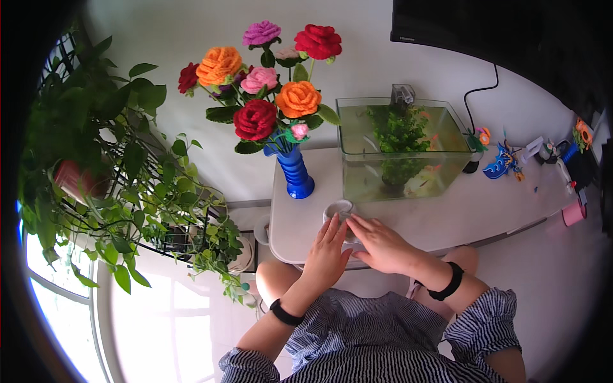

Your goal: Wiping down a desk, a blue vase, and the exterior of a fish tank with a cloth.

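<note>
Before me on the white tabletop (306, 225) stands a small pale, round-rimmed container (338, 207), partly covered by my hands. My left hand (326, 253) reaches in from the left, its fingertips at the container's near side. From the right comes my right hand (385, 243), with its fingertips close to those of the left. Both hands have their fingers stretched out and their thumbs pointing inward. Between the palms a pale and brownish thing shows in part; what it is and whether I grip it is hidden.
Behind my hands stands a glass fish tank (402, 177) with fish and a green plant. A blue vase (294, 172) holds crocheted flowers (256, 119). Small ornaments (502, 162) lie at the right. Potted vines (143, 191) hang at the left; a television (479, 28) is above.
</note>
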The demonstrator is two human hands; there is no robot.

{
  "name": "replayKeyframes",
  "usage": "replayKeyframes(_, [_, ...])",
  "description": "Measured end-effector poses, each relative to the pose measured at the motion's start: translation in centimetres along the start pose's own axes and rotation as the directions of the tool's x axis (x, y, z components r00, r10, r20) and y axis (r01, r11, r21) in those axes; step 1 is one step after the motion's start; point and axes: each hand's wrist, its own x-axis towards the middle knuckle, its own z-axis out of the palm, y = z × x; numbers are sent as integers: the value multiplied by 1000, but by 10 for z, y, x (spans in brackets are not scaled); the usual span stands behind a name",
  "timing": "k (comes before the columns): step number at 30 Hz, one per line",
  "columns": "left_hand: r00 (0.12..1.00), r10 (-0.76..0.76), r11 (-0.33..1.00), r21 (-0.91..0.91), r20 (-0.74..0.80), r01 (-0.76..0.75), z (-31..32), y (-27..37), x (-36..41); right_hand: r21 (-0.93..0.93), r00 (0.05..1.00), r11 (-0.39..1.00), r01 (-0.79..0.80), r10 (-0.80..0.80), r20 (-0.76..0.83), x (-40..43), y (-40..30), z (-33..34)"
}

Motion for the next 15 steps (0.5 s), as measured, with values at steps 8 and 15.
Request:
replayKeyframes(8, [998, -54, 975, 219, 38, 44, 59, -23, 23, -172, 993, 979, -108, 98, -66, -8, 14, 59])
replayKeyframes(15, [996, -51, 992, 121, 76, 41, 67, 26, 31, -427, 987, 899, -95, 142, 80, -41, 15, 38])
